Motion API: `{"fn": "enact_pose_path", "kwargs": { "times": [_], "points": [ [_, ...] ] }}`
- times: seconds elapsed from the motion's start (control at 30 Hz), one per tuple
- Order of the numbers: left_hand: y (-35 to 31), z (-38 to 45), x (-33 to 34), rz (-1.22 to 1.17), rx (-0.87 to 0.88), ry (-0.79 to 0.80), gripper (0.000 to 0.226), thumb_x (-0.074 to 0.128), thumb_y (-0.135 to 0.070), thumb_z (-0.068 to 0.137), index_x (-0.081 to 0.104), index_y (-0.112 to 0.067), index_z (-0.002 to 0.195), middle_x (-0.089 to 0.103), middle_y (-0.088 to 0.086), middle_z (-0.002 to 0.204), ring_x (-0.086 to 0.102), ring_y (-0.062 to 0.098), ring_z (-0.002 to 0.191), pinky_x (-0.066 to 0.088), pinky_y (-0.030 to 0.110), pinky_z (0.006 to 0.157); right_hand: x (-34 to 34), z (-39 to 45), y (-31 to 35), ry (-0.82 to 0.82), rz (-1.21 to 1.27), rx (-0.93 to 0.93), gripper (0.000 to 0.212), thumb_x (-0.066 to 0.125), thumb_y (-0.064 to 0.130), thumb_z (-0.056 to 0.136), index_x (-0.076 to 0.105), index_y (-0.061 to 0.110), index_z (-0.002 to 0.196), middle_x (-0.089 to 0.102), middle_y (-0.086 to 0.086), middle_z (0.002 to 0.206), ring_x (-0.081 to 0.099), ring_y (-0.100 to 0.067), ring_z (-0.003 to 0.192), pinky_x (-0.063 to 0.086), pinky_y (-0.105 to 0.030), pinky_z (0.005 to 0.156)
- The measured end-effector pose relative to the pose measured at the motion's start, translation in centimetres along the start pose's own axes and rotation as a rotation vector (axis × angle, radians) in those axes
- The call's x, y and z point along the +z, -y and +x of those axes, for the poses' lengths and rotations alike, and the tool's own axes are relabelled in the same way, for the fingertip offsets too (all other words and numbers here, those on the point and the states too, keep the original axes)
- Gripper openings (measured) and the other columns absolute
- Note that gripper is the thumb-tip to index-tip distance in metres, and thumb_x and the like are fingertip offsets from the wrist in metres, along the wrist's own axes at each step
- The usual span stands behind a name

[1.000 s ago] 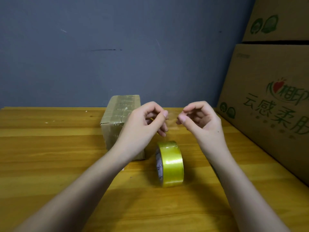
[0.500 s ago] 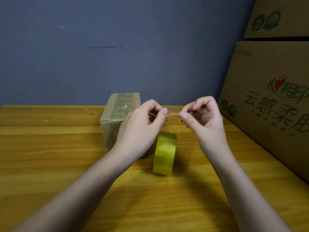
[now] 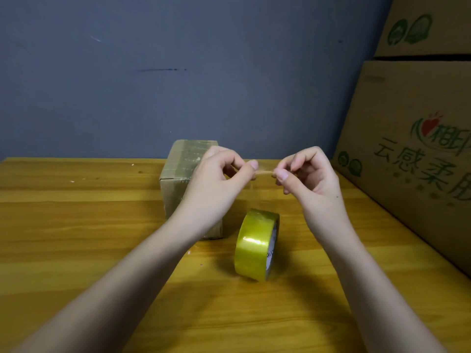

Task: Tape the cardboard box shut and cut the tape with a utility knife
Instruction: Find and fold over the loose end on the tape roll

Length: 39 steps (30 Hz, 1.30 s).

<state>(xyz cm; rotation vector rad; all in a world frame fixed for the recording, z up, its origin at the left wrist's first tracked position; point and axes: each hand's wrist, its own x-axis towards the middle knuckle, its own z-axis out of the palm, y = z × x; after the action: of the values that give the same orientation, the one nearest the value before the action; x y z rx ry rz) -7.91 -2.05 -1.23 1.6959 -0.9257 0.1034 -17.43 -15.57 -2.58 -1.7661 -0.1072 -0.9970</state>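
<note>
A small cardboard box point(image 3: 178, 171), its top covered in clear tape, stands on the wooden table point(image 3: 76, 225) near the wall. A yellow-tinted tape roll point(image 3: 256, 244) stands on its edge just right of the box, a clear strip rising from it. My left hand point(image 3: 216, 184) and my right hand point(image 3: 311, 179) hover above the roll and each pinches one end of that thin clear strip of tape point(image 3: 265, 170) stretched between their fingertips. My left hand covers part of the box. No utility knife is in sight.
Two large printed cardboard cartons point(image 3: 413, 149) are stacked along the table's right side. A grey-blue wall point(image 3: 204, 72) closes off the back edge of the table.
My hands have drawn apart, stretching the tape strip between them. The roll has turned and shifted slightly toward me, its printed side now facing right.
</note>
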Motion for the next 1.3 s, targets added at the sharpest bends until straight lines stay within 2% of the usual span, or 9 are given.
{"fn": "enact_pose_path", "kwargs": {
  "times": [0.1, 0.2, 0.33, 0.47, 0.7, 0.9, 1.0, 1.13, 1.3],
  "points": [
    [-0.1, 0.1, -0.2, -0.002, -0.017, 0.014, 0.023, 0.059, -0.040, 0.080, 0.065, -0.027, 0.061, 0.055, -0.003, 0.090, 0.055, 0.014, 0.088, 0.042, 0.027, 0.083, 0.1, -0.1, 0.2, 0.015, 0.024, 0.001, 0.016, 0.058, -0.002, 0.088, 0.047, 0.008, 0.084, 0.060, -0.004, 0.081, 0.057, -0.014, 0.074, 0.048, -0.018, 0.064],
    [-0.1, 0.1, -0.2, 0.040, -0.028, -0.025, 0.026, 0.056, -0.049, 0.074, 0.067, -0.027, 0.063, 0.054, -0.010, 0.087, 0.055, 0.013, 0.096, 0.039, 0.044, 0.097, -0.1, -0.1, 0.3, 0.058, 0.018, -0.016, 0.010, 0.055, -0.005, 0.088, 0.053, 0.004, 0.087, 0.060, -0.003, 0.083, 0.058, -0.009, 0.077, 0.048, -0.018, 0.067],
    [-0.3, 0.2, -0.3, 0.065, -0.033, -0.036, 0.027, 0.051, -0.057, 0.067, 0.067, -0.036, 0.068, 0.054, -0.012, 0.088, 0.053, 0.015, 0.104, 0.034, 0.052, 0.102, -0.3, 0.0, 0.2, 0.088, -0.150, -0.068, 0.014, 0.060, 0.004, 0.083, 0.065, 0.017, 0.086, 0.063, 0.002, 0.087, 0.060, -0.010, 0.083, 0.048, -0.020, 0.074],
    [-0.3, 0.3, -0.3, 0.071, -0.033, -0.043, 0.032, 0.047, -0.061, 0.062, 0.067, -0.037, 0.067, 0.054, -0.011, 0.087, 0.052, 0.014, 0.103, 0.034, 0.051, 0.102, 0.1, -0.1, 0.1, 0.046, -0.231, -0.093, 0.013, 0.068, 0.006, 0.084, 0.068, 0.018, 0.090, 0.064, -0.005, 0.089, 0.061, -0.012, 0.081, 0.049, -0.019, 0.071],
    [-0.3, 0.3, -0.4, 0.079, -0.027, -0.050, 0.030, 0.048, -0.060, 0.064, 0.067, -0.037, 0.067, 0.053, -0.012, 0.087, 0.052, 0.016, 0.103, 0.034, 0.051, 0.101, 0.6, -0.3, 0.1, -0.047, -0.326, -0.131, 0.010, 0.070, 0.011, 0.082, 0.070, 0.016, 0.091, 0.064, 0.004, 0.087, 0.059, -0.006, 0.077, 0.045, -0.013, 0.067],
    [-0.6, -0.1, -0.1, 0.159, -0.042, -0.091, 0.029, 0.053, -0.049, 0.072, 0.067, -0.025, 0.063, 0.054, -0.013, 0.093, 0.053, 0.009, 0.099, 0.030, 0.044, 0.102, 0.8, -0.4, 0.3, -0.072, -0.339, -0.138, 0.010, 0.070, 0.011, 0.082, 0.068, 0.020, 0.086, 0.061, 0.009, 0.085, 0.059, -0.007, 0.076, 0.045, -0.014, 0.067],
    [-0.6, -0.1, 0.0, 0.169, -0.041, -0.101, 0.031, 0.053, -0.050, 0.072, 0.067, -0.024, 0.064, 0.054, -0.013, 0.093, 0.052, 0.008, 0.099, 0.028, 0.038, 0.096, 0.8, -0.4, 0.3, -0.060, -0.362, -0.157, 0.009, 0.069, 0.011, 0.084, 0.067, 0.019, 0.086, 0.060, 0.008, 0.086, 0.058, -0.004, 0.078, 0.044, -0.011, 0.067],
    [-0.6, -0.2, 0.2, 0.219, -0.025, -0.120, 0.034, 0.052, -0.051, 0.072, 0.067, -0.021, 0.067, 0.054, -0.014, 0.095, 0.050, 0.006, 0.099, 0.018, 0.029, 0.083, 1.0, -0.5, 0.2, -0.055, -0.412, -0.206, 0.009, 0.066, 0.008, 0.086, 0.064, 0.016, 0.087, 0.056, 0.007, 0.086, 0.054, -0.001, 0.078, 0.041, -0.009, 0.068],
    [-0.3, -0.1, 0.0, 0.274, -0.007, -0.149, 0.034, 0.055, -0.050, 0.079, 0.067, -0.021, 0.066, 0.053, -0.015, 0.098, 0.049, 0.006, 0.102, 0.017, 0.030, 0.084, 1.3, -0.8, 0.0, -0.068, -0.553, -0.286, 0.001, 0.062, 0.010, 0.089, 0.063, 0.009, 0.089, 0.051, 0.006, 0.090, 0.050, -0.002, 0.083, 0.039, -0.008, 0.070]
  ]
}}
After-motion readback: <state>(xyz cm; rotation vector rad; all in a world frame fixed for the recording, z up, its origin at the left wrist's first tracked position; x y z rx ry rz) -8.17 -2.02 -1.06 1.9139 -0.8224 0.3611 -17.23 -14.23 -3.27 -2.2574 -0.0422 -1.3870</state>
